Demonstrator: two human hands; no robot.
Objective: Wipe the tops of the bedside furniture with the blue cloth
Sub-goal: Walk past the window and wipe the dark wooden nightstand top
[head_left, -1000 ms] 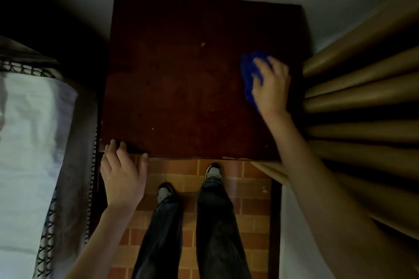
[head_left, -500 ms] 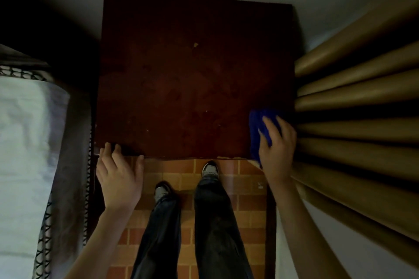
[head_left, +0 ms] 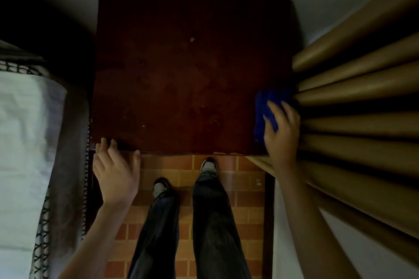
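Change since earlier frames: blue cloth (head_left: 263,106) and right hand (head_left: 282,136) have shifted up the frame along the bench's right edge, away from the lower right corner; left hand (head_left: 115,170) has kept its place.
Bench (head_left: 181,70): dark red-brown square top, centre of frame, with pale specks and faint ring marks.
Blue cloth, location: lower right part of the bench top, touching the curtain (head_left: 362,95) folds beside it.
Right hand, state: fingers (head_left: 273,112) extended and laid over the bunched cloth, pressing it down flat rather than clenching it.
Left hand, state: released, fingers straight, tips resting on the bench's lower left edge, grasping nothing.
Cloth, handling (judged): soft, light and limp; it would bunch and slide under a palm and cannot break. Best taken from above with a flat hand across its middle, so no loose corner trails off the edge or snags the curtain.
Step in hand (judged): stroke along the right margin; the centre and left of the top appear not yet covered.
Bed (head_left: 25,138): pale bedding, left edge of frame.
Floor (head_left: 181,167): orange brick-pattern tile, lower centre, with the person's shoes (head_left: 208,165) on it.
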